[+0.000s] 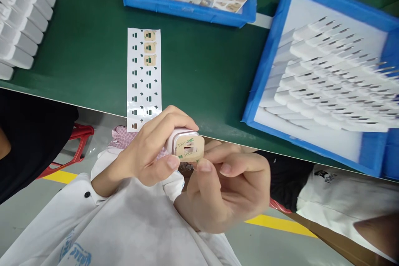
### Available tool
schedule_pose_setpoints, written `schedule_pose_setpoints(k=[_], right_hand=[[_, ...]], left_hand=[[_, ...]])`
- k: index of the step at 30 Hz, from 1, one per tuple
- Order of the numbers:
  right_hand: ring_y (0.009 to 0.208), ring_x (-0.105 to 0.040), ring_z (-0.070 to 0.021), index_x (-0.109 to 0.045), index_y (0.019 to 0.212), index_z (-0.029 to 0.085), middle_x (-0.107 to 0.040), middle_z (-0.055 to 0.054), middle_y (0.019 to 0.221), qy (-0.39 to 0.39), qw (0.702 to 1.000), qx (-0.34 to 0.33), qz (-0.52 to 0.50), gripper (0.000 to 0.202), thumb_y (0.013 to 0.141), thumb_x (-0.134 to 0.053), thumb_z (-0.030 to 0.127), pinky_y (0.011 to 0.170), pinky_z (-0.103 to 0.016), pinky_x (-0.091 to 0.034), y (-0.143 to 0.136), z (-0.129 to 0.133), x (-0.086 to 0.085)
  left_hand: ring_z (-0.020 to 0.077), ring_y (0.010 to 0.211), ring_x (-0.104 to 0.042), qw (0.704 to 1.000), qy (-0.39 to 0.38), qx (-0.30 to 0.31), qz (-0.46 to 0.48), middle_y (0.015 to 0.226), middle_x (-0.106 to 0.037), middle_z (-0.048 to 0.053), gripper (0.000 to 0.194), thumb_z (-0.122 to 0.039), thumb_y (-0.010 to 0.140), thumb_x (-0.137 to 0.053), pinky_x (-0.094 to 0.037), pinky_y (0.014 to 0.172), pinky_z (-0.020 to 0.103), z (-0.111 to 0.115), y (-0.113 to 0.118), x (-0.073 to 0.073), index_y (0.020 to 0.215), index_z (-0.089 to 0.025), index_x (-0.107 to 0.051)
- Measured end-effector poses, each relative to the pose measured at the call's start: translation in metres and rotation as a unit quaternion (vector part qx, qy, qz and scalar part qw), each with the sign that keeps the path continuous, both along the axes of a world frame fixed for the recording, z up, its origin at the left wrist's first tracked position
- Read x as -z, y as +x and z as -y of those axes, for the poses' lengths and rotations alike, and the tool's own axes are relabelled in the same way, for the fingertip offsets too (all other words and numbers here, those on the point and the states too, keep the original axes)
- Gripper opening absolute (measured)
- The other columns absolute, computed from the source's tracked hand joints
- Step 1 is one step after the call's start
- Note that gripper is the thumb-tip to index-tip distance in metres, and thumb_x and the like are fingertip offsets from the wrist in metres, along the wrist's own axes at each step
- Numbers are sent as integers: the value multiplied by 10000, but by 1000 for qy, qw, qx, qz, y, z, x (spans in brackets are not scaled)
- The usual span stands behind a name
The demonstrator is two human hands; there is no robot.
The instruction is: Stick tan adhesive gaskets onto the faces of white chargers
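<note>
My left hand (152, 145) is wrapped around a small white plastic housing (171, 142), its end turned up towards me. Against that end lies a tan adhesive sticker (198, 145) with green print and a slot in its middle. My right hand (222, 187) pinches the sticker's lower right edge between thumb and fingertips. Whether the sticker is stuck down all over cannot be made out. Just beyond my left hand, a white backing sheet (142, 79) reaches over the table's front edge. It bears three tan stickers (146, 60) near its top and several cut-outs.
A blue tray (187, 12) of sticker sheets stands at the back of the green table (199, 66). To the right, another blue tray (264, 64) holds rows of white parts with metal prongs (311, 70). White housings (28, 20) are stacked at left. People sit on both sides.
</note>
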State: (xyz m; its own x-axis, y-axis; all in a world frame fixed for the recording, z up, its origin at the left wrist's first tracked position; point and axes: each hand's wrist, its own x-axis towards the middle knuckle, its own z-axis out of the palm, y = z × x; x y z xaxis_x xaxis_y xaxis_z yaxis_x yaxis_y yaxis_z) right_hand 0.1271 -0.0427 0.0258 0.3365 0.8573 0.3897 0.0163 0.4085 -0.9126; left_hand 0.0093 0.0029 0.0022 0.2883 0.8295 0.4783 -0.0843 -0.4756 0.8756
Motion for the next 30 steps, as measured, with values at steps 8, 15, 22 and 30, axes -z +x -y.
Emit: schedule_pose_setpoints(k=[8,15,22,30], right_hand=[[499,-469,-108,-497,819,238,-566,64,648,-6,1000,-4,14,246,860,-603,19,525,-293,-445,0,0,1],[527,-495,-103,-519,835,221,-568,62,664,-1,1000,-11,1,260,836,-580,-32,570,-299,-473,-1,0,-1],[511,-477,-105,-494,826,235,-578,61,667,-13,999,7,38,251,846,-603,10,559,-306,-462,-1,0,0],[523,-487,-114,-467,820,250,-577,61,661,-25,997,18,77,252,856,-606,43,587,-321,-476,1,1,-3]], left_hand=[[211,859,-565,1000,14,1,-6,999,-619,70,427,-575,1003,-470,-482,702,367,-1,-2,1,1159,-192,-579],[209,870,-560,1000,14,5,-6,995,-614,67,423,-568,1002,-485,-485,718,366,-1,-2,1,1156,-186,-579],[215,836,-565,999,27,-16,-24,960,-608,63,424,-597,995,-462,-479,684,372,-3,-2,2,1136,-211,-567],[211,841,-567,999,25,-15,-26,975,-610,64,402,-575,988,-488,-486,679,369,-3,-2,1,1134,-209,-565]])
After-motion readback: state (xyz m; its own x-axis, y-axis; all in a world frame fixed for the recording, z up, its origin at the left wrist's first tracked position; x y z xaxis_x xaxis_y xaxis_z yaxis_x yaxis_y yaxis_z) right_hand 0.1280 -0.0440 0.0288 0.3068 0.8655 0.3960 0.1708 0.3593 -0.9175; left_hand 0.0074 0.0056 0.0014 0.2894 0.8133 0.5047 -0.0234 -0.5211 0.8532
